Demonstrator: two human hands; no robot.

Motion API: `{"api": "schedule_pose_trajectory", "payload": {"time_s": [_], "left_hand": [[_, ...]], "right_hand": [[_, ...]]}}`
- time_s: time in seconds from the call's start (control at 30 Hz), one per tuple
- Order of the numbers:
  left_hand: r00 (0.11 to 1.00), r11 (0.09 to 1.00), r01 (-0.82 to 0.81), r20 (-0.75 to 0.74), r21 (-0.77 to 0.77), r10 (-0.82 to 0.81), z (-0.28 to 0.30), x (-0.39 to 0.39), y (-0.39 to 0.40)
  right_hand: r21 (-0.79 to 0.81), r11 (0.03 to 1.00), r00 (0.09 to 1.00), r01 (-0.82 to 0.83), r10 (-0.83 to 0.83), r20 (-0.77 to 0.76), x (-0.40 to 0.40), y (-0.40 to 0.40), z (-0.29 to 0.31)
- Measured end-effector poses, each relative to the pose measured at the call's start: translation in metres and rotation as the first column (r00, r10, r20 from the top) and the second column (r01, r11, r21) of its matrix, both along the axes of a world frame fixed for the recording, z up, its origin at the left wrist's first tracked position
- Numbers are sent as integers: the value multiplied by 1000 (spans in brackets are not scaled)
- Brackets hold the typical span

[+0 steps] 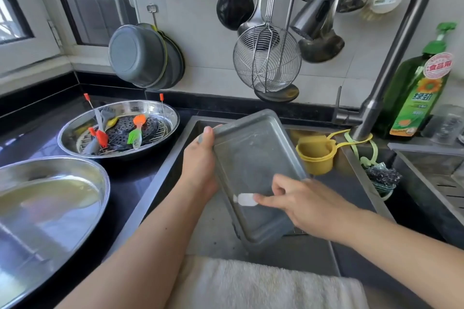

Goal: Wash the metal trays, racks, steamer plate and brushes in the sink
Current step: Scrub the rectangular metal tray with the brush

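Plainly, the left hand (pixel 200 158) grips the rectangular metal tray (pixel 256 173) by its rim, tilted over the sink (pixel 216 231) for draining, while the right hand (pixel 298 204) pinches a small white brush (pixel 244 199) against its floor to scrub.

There is just one camera, worn on the person's head. It looks forward and down, close over the grey steel sink (pixel 313 253). The black stone counter (pixel 140 183) shows on the left, and the grey tiled wall (pixel 200 32) is straight ahead.
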State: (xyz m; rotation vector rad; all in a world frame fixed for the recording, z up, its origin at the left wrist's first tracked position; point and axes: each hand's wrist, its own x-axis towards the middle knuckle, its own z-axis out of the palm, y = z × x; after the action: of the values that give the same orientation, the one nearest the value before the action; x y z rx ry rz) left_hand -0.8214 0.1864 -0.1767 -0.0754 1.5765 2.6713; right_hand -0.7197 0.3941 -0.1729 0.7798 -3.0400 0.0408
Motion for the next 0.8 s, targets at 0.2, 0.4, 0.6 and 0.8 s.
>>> {"api": "schedule_pose_trajectory", "payload": {"time_s": [0.2,0.4,0.6,0.8], "left_hand": [[993,993,109,49,-37,-108,-1,13,13],[994,995,95,59,-13,-94,3,7,4],[991,990,130,44,-47,-128,2,11,9],[985,982,174,20,-67,-173,4,11,9]], "right_hand": [[21,997,966,71,-63,-251,-65,-5,44],[52,994,979,-93,101,-176,-46,9,28],[122,978,970,-169,187,-155,-33,21,33],[78,996,956,-35,56,-287,-71,22,70]]}}
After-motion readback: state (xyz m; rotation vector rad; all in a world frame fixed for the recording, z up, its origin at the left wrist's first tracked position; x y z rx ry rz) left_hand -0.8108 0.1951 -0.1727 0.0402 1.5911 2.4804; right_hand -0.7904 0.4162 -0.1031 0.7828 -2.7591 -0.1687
